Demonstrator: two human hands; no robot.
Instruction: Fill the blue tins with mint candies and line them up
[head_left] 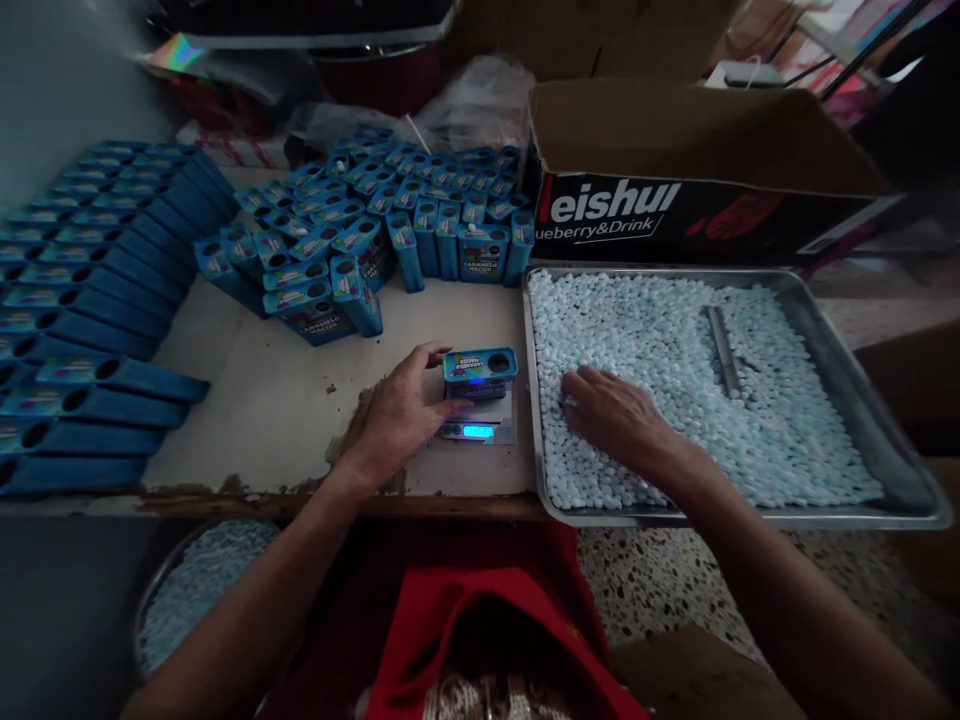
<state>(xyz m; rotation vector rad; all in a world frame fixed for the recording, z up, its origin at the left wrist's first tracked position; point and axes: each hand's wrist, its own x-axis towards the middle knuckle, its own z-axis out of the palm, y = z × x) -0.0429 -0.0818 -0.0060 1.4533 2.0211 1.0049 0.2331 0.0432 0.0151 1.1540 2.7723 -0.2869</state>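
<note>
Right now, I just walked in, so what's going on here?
A person's left hand is at the left side of a blue box on a small lit scale. The right hand has its fingers down among pale blue pieces in a metal tray; whether it holds any is hidden. More boxes are lined up at left, with others grouped at the back. A metal strip lies on the pieces.
</note>
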